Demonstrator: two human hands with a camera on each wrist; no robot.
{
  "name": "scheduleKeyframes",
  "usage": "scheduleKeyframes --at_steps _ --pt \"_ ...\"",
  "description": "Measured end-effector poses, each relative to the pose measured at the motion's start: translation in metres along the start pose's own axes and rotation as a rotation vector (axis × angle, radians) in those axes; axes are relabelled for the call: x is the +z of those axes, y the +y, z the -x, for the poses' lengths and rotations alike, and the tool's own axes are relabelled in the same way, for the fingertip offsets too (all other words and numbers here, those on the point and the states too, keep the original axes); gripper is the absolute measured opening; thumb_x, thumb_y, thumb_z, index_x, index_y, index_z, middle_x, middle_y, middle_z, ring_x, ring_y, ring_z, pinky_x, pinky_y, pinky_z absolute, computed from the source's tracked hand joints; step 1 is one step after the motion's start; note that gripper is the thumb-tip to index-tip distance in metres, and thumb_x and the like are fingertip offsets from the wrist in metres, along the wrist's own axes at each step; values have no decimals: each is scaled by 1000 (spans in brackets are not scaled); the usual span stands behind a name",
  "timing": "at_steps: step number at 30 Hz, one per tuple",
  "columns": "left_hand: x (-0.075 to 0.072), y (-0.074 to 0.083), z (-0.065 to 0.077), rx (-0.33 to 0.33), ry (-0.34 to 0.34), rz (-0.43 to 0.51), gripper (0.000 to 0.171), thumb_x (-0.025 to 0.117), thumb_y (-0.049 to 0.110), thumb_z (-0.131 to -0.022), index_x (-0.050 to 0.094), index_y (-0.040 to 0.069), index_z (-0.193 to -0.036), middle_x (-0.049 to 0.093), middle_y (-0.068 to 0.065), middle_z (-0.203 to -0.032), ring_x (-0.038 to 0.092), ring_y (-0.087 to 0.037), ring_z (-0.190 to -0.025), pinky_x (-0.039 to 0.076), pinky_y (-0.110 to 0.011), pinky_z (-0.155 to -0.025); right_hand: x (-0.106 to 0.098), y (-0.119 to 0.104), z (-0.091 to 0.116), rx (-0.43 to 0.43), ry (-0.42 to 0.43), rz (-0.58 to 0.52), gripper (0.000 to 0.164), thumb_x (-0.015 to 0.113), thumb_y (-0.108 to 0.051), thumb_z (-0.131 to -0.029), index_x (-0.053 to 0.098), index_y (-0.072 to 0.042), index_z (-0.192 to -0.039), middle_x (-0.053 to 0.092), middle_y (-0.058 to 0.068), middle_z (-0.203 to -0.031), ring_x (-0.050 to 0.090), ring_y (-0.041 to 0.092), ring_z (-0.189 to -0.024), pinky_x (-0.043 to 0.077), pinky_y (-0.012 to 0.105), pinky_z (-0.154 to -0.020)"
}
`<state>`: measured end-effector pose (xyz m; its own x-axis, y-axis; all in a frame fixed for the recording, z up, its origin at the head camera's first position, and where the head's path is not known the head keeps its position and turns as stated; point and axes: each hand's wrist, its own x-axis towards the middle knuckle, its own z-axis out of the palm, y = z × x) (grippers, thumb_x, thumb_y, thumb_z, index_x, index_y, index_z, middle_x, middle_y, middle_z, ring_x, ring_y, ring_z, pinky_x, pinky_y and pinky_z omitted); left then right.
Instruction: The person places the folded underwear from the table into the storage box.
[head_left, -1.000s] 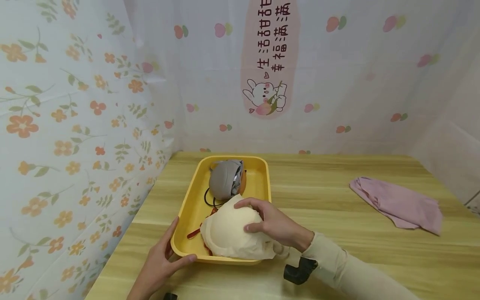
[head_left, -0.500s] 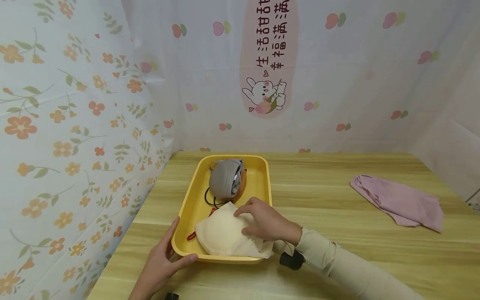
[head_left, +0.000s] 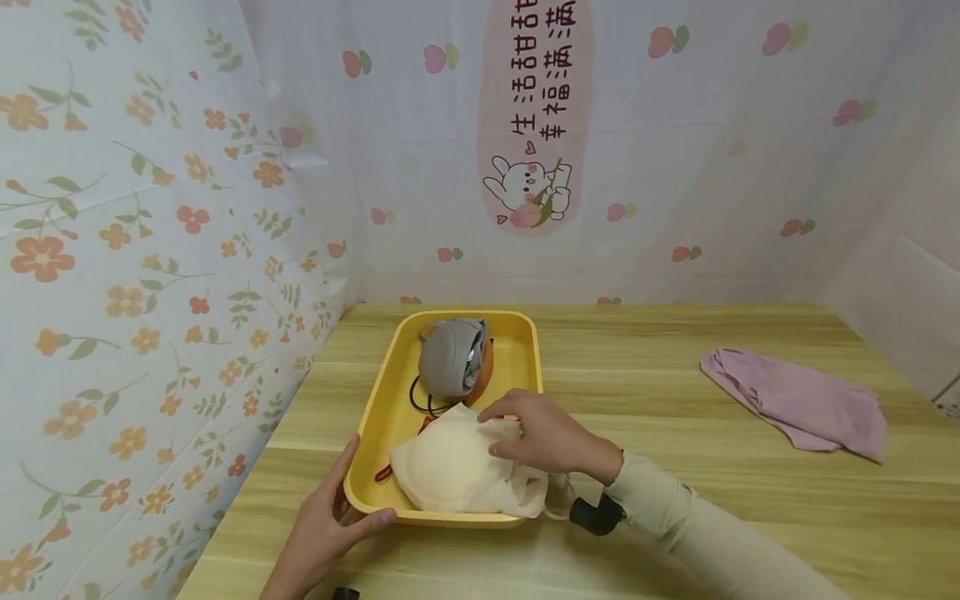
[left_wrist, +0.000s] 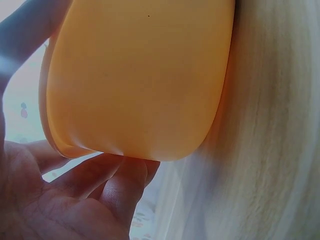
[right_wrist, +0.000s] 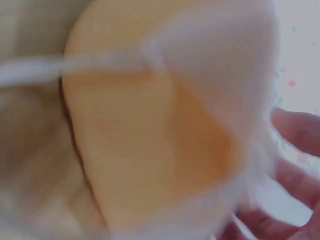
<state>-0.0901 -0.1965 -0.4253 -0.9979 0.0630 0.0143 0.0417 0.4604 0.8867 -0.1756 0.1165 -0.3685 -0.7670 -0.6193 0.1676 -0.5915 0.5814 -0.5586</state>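
Note:
A cream bra with a rounded cup lies in the near half of a yellow tray. One strap hangs over the tray's near right corner, blurred in the right wrist view. My right hand hovers at the bra's right side, thumb and index finger spread apart; its lower fingers are partly hidden. My left hand grips the tray's near left corner, thumb along the front and fingers along the left side. In the left wrist view the fingers press the tray's outer wall.
A folded grey bra sits at the tray's far end against something orange-brown. A black cord and a red strap show beside the cream bra. A pink cloth lies at the table's right.
The cream bra has shifted slightly left and down in the tray and settled. My right hand has lifted a little off it to the right. The left hand stays put.

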Motion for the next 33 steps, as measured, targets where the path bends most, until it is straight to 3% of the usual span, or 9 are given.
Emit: scheduleKeyframes --at_steps 4,7,15,18,22,25,28,31,33 --pt "0 1 1 -25 3 -7 104 82 27 -85 15 20 -163 26 -18 -166 41 -34 -146 49 -18 -106 -17 12 8 15 126 -52 24 72 -15 -92 72 -9 -116 71 8 -115 65 27 -110 60 45 -92" --pt "1 1 2 -35 5 -9 104 83 27 -84 15 20 -163 27 -17 -166 42 -33 -145 47 -17 -105 -27 25 17 36 254 -52 18 72 -12 -92 74 -11 -110 72 7 -113 67 28 -109 61 45 -90" --pt "0 1 3 -25 5 -6 104 83 26 -84 16 20 -163 28 -17 -165 44 -34 -144 42 -4 -98 -58 81 43 41 603 42 10 69 -5 -94 75 -10 -100 76 7 -96 71 17 -84 59 20 -73" --pt "0 1 3 -22 5 -6 104 82 27 -85 15 19 -163 27 -18 -165 44 -35 -144 50 -16 -104 -73 109 55 91 697 71 11 68 -7 -95 76 -5 -102 76 14 -96 66 1 -79 52 6 -72" --pt "0 1 3 -21 1 -4 104 82 26 -85 14 17 -163 26 -21 -165 44 -37 -143 51 -38 -109 -96 143 79 253 714 96 22 63 -19 -100 74 -3 -109 74 20 -102 52 -20 -78 45 0 -67" --pt "0 1 4 -35 2 -1 104 82 27 -85 14 18 -163 26 -19 -166 45 -35 -143 52 -33 -108 -113 165 99 369 703 104 28 60 -25 -101 73 -2 -112 74 17 -102 46 -25 -78 43 1 -65" --pt "0 1 4 -45 5 -5 104 82 28 -85 14 18 -163 25 -19 -166 44 -36 -144 51 -34 -109 -128 183 115 465 699 116 32 59 -31 -102 73 -4 -113 73 7 -97 52 -17 -77 45 8 -63" --pt "-1 1 4 -54 6 -7 105 82 28 -85 13 18 -163 24 -19 -166 43 -36 -144 49 -40 -111 -139 198 129 546 682 122 38 57 -35 -102 71 -3 -116 73 13 -101 65 13 -92 49 31 -81" --pt "-1 1 5 -61 5 -7 105 82 29 -85 13 19 -163 25 -19 -166 43 -36 -144 48 -41 -111 -144 207 138 594 667 149 42 55 -37 -102 71 -2 -117 72 22 -109 62 34 -104 44 45 -84"
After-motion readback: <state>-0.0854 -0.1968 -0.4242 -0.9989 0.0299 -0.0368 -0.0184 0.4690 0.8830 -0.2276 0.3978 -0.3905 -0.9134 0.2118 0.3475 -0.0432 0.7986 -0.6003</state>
